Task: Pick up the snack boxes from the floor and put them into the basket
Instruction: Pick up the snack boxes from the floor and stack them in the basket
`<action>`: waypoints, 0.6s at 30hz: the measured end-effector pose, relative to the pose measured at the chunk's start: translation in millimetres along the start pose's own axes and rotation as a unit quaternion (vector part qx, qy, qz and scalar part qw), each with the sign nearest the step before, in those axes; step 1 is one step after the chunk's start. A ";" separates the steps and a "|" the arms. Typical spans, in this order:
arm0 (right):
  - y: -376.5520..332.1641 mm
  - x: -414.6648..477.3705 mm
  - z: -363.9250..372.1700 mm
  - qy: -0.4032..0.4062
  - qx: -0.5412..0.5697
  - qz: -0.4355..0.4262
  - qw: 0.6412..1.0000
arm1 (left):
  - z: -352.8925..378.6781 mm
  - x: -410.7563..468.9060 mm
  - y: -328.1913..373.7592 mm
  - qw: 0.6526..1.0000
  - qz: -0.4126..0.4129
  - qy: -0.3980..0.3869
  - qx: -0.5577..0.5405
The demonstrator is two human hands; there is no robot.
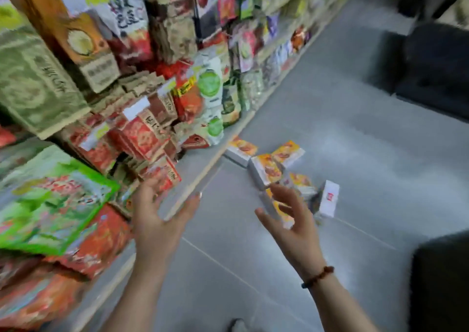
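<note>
Several white and orange snack boxes point(266, 170) lie scattered on the grey tiled floor beside the bottom shelf edge. One box point(328, 199) stands on end at the right of the heap. My left hand point(158, 217) is held out above the floor, fingers spread, holding nothing. My right hand point(291, 220) reaches over the nearest boxes with its fingers apart and empty, partly hiding one box. A bead bracelet sits on my right wrist. I cannot pick out a basket with certainty; the picture is blurred.
Shop shelves point(106, 118) packed with red, green and brown packets run along the left. Dark, blurred objects stand at the right: one at the back point(431, 67) and one at the lower right corner point(441, 281). The grey floor point(355, 141) lies between.
</note>
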State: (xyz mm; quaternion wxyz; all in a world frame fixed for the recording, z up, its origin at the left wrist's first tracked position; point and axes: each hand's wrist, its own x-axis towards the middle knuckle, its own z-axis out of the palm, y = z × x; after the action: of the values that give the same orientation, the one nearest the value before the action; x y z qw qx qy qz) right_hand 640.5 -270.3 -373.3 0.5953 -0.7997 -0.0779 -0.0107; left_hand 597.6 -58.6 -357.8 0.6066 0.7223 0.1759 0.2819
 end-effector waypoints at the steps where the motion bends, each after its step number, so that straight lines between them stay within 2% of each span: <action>1: 9.7 6.4 -14.3 0.020 -0.003 0.010 1.000 | 21.2 3.6 -3.6 1.000 -0.002 -0.023 0.001; 8: 76.1 50.0 -68.2 0.121 -0.010 0.107 0.987 | 140.8 38.1 -29.3 0.987 -0.026 -0.156 0.022; 18: 148.4 183.3 -114.7 0.156 -0.068 0.199 0.965 | 292.4 151.4 -88.4 0.964 -0.075 -0.250 0.040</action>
State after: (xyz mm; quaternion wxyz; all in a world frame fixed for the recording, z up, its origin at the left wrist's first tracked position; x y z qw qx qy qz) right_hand 850.6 -400.5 -460.8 0.5343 -0.8262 0.1774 -0.0224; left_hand 904.8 -177.7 -445.4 0.6211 0.7783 0.0835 0.0387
